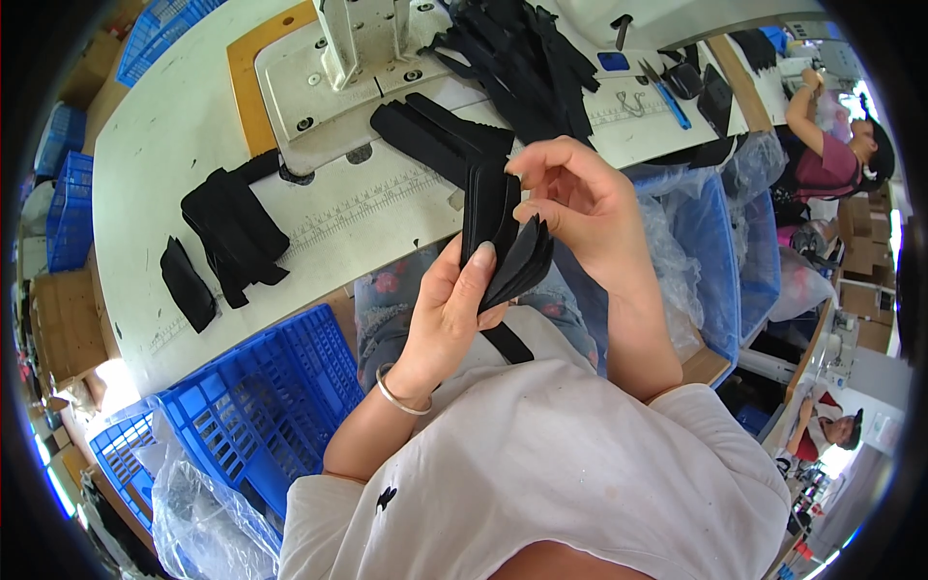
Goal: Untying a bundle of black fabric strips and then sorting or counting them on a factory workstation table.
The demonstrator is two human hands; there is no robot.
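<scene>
While I am sitting at the near edge of the worktop [174, 174], I am gripping a fanned stack of black fabric pieces [503, 242] just above my lap, off the table's front edge. My left hand [449, 314] is clenching the lower end of the stack, thumb pressing across the front and a silver bangle [398, 394] circling that wrist. My right hand [580, 208] is pinching the upper edges of the pieces between thumb and fingertips, peeling the layers apart. One black strip [507, 343] is hanging down from the stack onto my white shirt.

Just beyond the stack, another bundle of black strips [440, 135] is lying on the worktop beside the sewing machine base [329, 87]. Toward the far right corner a bigger heap of black pieces [527, 53] is resting, with blue-handled scissors [665, 97] near it. Toward the left edge, a folded black pile [232, 232] and a single small black piece [187, 285] are lying apart from each other.

Below the table's near left corner a blue plastic crate [261, 406] is standing beside my left elbow. At my right a blue bin lined with clear plastic [710, 261] is sitting against the table's right end. Another person in a dark red top [831, 159] is working well beyond it.
</scene>
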